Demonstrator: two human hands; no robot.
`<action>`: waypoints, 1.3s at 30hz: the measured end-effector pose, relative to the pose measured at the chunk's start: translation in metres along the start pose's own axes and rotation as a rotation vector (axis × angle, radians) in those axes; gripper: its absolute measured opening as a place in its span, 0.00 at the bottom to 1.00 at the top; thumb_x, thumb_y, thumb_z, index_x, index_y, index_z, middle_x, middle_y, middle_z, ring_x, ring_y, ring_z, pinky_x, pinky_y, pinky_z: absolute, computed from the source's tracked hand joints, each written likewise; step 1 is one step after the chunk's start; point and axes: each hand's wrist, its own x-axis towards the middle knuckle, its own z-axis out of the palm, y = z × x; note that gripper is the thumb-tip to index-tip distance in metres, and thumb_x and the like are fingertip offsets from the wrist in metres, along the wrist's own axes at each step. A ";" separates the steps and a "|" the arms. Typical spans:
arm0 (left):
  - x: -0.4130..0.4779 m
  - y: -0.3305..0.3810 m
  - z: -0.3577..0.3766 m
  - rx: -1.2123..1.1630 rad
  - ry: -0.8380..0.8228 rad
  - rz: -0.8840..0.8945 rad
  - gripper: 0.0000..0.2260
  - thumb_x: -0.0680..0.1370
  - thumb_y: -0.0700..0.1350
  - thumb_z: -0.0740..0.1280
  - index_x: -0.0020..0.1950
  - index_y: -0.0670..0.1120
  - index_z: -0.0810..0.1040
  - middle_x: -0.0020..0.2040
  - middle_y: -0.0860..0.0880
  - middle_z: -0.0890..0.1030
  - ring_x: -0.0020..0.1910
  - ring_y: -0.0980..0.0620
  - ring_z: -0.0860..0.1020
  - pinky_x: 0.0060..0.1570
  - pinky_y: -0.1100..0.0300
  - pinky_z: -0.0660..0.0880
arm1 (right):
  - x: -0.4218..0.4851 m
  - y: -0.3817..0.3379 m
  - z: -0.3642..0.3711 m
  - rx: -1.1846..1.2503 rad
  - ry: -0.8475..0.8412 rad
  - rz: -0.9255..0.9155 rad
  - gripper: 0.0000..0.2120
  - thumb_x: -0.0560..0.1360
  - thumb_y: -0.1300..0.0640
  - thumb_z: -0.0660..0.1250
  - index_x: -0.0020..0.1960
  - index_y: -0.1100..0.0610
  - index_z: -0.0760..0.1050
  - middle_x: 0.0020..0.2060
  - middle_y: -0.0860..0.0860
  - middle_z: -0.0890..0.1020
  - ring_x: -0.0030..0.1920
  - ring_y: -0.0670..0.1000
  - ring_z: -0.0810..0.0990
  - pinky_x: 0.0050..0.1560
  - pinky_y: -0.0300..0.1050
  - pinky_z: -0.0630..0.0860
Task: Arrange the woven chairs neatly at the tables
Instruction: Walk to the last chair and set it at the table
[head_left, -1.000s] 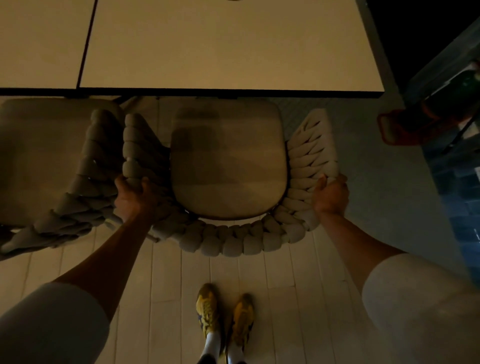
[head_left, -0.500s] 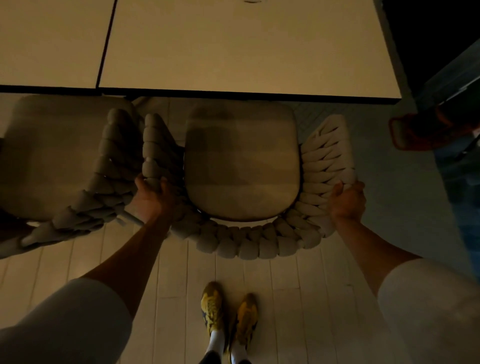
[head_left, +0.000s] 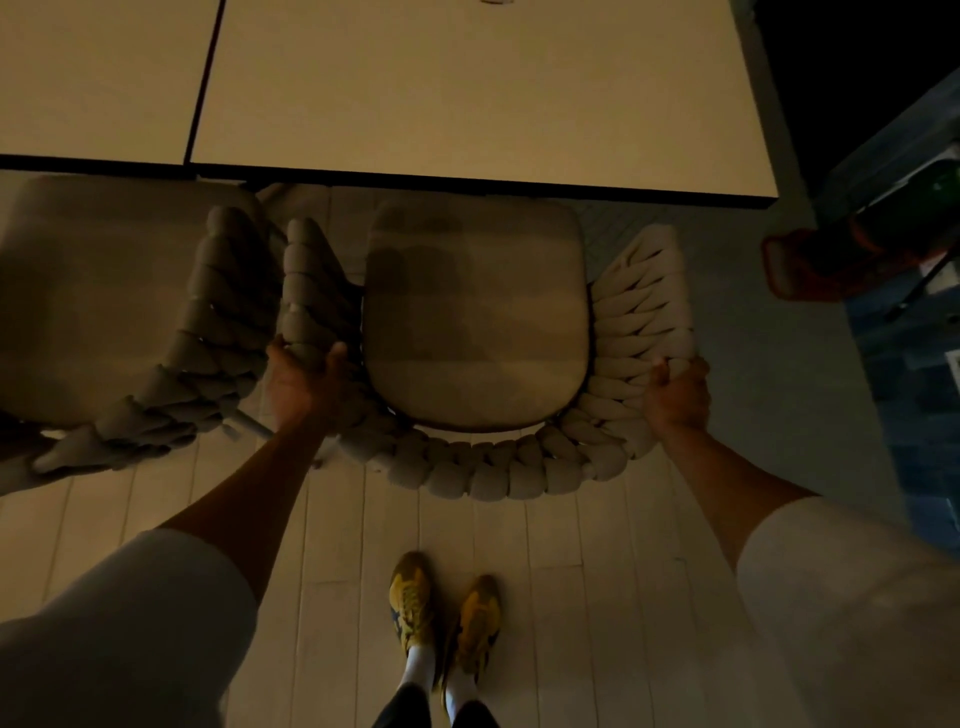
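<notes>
OVERHEAD, IN DIM LIGHT: A person held a beige woven chair (head_left: 475, 332), its arms and curved back made of thick braided rope round a padded seat cushion, at the centre of the frame. The front of the seat sat close to the dark edge of a pale square-topped counter (head_left: 467, 93) at 12 o'clock.

The left hand (head_left: 301, 382), at 9 o'clock of the seat, had its grip clamped on the left rope arm, thumb and fingers curled over a strand. The right hand (head_left: 678, 389), at 3 o'clock, had its grip clamped on the outer edge of the right rope arm.

A second woven chair (head_left: 119, 312) of the same make stood at 9 o'clock, its arm just beside the first chair's (whether the two touched could not be told). It faced a second pale counter (head_left: 93, 78) at 11 o'clock, which butted against the first.

The person's yellow sneakers (head_left: 413, 597) stood side by side on the pale plank floor (head_left: 322, 545) at 6 o'clock, behind the chair's back. A dark red object (head_left: 795, 270), too blurred to identify, lay at 3 o'clock past the counter's corner.
</notes>
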 end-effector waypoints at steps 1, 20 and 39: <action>-0.001 0.002 -0.004 0.028 -0.040 -0.017 0.41 0.72 0.67 0.72 0.77 0.54 0.57 0.70 0.40 0.74 0.65 0.34 0.77 0.59 0.37 0.78 | -0.007 -0.001 -0.002 0.000 -0.026 0.019 0.32 0.86 0.51 0.60 0.82 0.64 0.53 0.73 0.69 0.70 0.70 0.69 0.73 0.66 0.57 0.72; -0.151 -0.036 -0.101 0.218 -0.368 -0.036 0.36 0.77 0.66 0.68 0.78 0.47 0.66 0.71 0.41 0.75 0.65 0.38 0.78 0.64 0.45 0.77 | -0.220 -0.050 -0.027 -0.234 -0.372 -0.160 0.38 0.79 0.41 0.66 0.80 0.61 0.59 0.80 0.59 0.60 0.79 0.63 0.62 0.74 0.62 0.66; -0.076 -0.139 -0.303 0.154 -0.322 0.276 0.33 0.76 0.72 0.62 0.70 0.49 0.75 0.65 0.44 0.80 0.66 0.41 0.77 0.66 0.45 0.74 | -0.437 -0.140 0.071 -0.066 -0.447 -0.148 0.47 0.75 0.27 0.63 0.81 0.60 0.62 0.77 0.59 0.69 0.75 0.63 0.70 0.71 0.62 0.72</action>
